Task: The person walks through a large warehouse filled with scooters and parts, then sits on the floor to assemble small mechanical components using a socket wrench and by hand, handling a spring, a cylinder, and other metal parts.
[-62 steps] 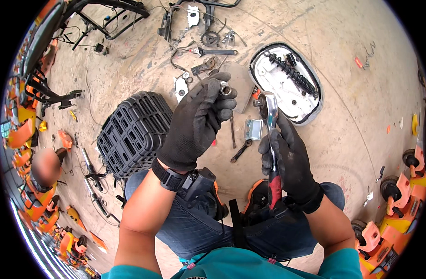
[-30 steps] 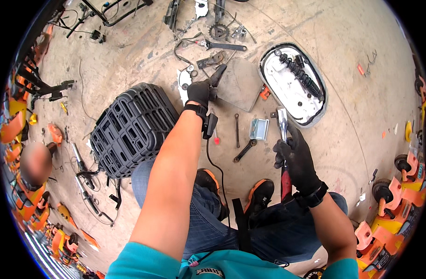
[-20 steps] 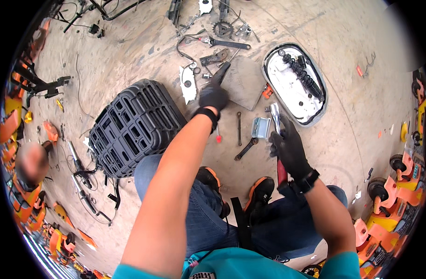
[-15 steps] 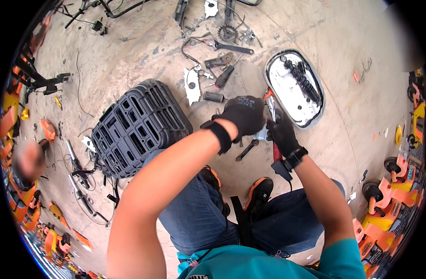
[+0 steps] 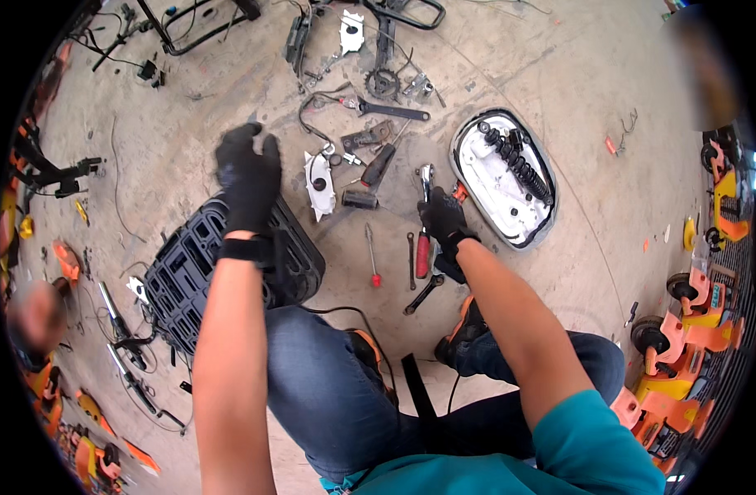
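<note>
My left hand, in a black glove, hovers above the far edge of a black slatted plastic basket, its fingers apart and nothing in them. My gloved right hand is wrapped round a ratchet wrench with a silver head and a red handle. Near that hand on the floor lie a thin wrench, a short dark wrench and a screwdriver with a red handle end. A white oval shell to its right holds a black coil shock absorber.
Farther out lie a black-handled screwdriver, a black cylinder, a white jagged plate and an adjustable wrench. Metal frame parts stand at the far left. Orange and yellow machines line the right side.
My left hand has left my right hand's side and moved left over the basket. My right hand has shifted left with the ratchet wrench. The red-ended screwdriver and thin wrench have come into sight.
</note>
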`<state>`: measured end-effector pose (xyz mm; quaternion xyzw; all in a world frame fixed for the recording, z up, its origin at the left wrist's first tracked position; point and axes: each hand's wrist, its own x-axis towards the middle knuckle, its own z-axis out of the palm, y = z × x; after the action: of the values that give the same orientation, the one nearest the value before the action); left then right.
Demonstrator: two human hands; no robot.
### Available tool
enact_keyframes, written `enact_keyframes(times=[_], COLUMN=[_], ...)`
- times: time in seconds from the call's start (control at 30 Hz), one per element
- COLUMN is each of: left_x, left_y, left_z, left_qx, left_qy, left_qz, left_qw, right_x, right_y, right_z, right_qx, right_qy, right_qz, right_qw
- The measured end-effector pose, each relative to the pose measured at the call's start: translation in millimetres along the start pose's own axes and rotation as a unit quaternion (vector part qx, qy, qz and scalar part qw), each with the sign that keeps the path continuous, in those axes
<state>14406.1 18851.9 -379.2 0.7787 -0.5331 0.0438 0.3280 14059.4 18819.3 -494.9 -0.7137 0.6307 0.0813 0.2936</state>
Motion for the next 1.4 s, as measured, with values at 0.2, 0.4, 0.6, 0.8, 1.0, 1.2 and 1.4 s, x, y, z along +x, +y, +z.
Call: enact_keyframes(times=[0.2, 0.4, 0.6, 0.8, 1.0, 1.2, 1.4], left_x=[-17, -19, -10, -13, 12, 34, 19], left_y=[-12, -21, -10, -29, 104, 270, 249], left_z=[-57, -67, -50, -73, -72, -121, -98], left_qx=[0.254, 0.207, 0.142, 0.132, -0.117, -0.288, -0.234], left_qy=[-0.136, -0.218, -0.216, -0.198, -0.223, -0.236, -0.151], left_qz=[-0.093, -0.133, -0.166, -0.180, -0.197, -0.225, -0.086], left_qw=[0.953, 0.945, 0.952, 0.954, 0.947, 0.900, 0.957], right_x=[57, 158, 233, 193, 91, -6, -25], right_y=[-25, -52, -16, -54, -77, -105, -98], right_z=[-71, -115, -107, -164, -226, -240, -223], right_qx=[-0.177, 0.089, 0.067, 0.564, 0.686, 0.731, 0.713], right_qy=[-0.136, 0.157, 0.159, -0.213, -0.429, -0.475, -0.480], right_qz=[-0.195, -0.110, -0.251, -0.119, -0.201, -0.136, -0.121], right_qw=[0.955, 0.977, 0.952, 0.789, 0.553, 0.471, 0.496])
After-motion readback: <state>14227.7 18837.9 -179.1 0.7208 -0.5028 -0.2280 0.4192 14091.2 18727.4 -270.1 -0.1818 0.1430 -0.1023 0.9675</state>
